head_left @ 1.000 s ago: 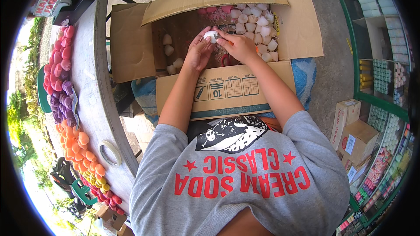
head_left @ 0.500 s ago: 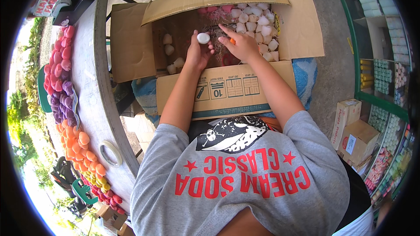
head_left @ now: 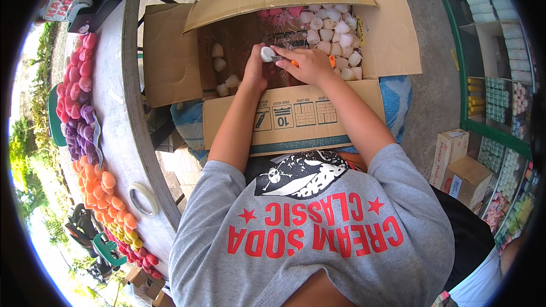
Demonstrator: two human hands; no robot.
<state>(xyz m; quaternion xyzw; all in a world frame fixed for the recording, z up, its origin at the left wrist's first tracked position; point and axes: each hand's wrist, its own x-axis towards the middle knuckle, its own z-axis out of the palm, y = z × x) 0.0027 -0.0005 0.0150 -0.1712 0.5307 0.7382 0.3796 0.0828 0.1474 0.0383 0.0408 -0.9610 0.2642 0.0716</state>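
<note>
My left hand [head_left: 255, 73] is closed around a white rounded piece [head_left: 267, 54] that looks like a small wax candle. In my right hand [head_left: 313, 67] is a cutter knife [head_left: 295, 63] with an orange handle. Its blade lies against or very near the right side of the white piece; exact contact is too small to tell. Both hands are above an open cardboard box [head_left: 392, 51]. Inside it, many similar off-white pieces [head_left: 326, 34] fill the right side, and a few [head_left: 218, 50] lie at the left. Pinkish shavings [head_left: 282, 21] are scattered in the middle.
A long grey table [head_left: 119, 116] at the left bears rows of red, purple, orange and yellow pieces [head_left: 105, 193] and a tape roll [head_left: 143, 200]. A green-framed glass cabinet [head_left: 465, 74] and small cartons [head_left: 466, 179] stand at the right. Blue cloth [head_left: 395, 102] shows under the box.
My right hand has brought the knife left and against the white piece. My left fingers have closed around that piece from a loose, open-palmed hold. A person's dark and light clothing shows more at lower right.
</note>
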